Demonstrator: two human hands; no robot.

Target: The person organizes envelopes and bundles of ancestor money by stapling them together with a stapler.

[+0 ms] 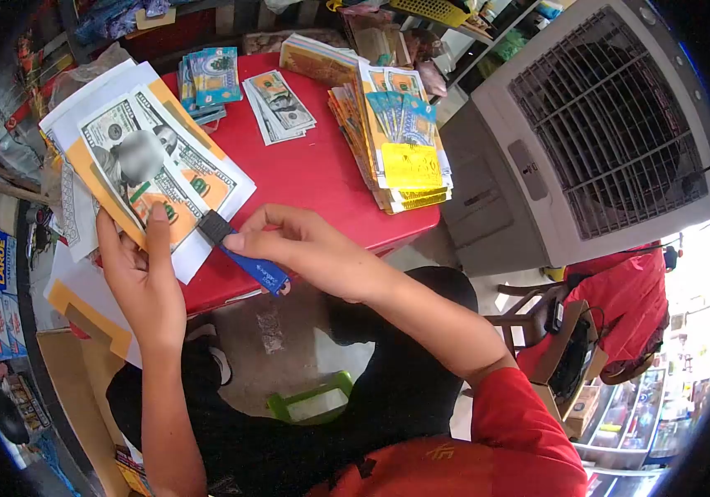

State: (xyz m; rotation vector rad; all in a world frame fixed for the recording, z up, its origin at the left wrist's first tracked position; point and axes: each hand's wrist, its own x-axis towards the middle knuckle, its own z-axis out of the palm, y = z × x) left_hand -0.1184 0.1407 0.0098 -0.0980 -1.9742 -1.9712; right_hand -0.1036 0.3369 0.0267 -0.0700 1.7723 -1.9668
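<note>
My left hand (144, 269) holds a tilted stack of printed dollar notes (152, 157) on white and orange sheets. Its thumb presses on top, the fingers curl underneath. In my right hand (297, 248) is a blue and black stapler (251, 263), gripped between thumb and fingers. The stapler's black end lies right at the lower corner of the stack. Further sheets, white and orange (90, 302), hang below my left wrist.
On the red table (297, 186) lie blue printed notes (210, 79), loose dollar notes (280, 108) and a thick note bundle with a yellow label (411, 166). An air cooler (487, 166) stands at the right. A green basket (313, 402) sits on the floor.
</note>
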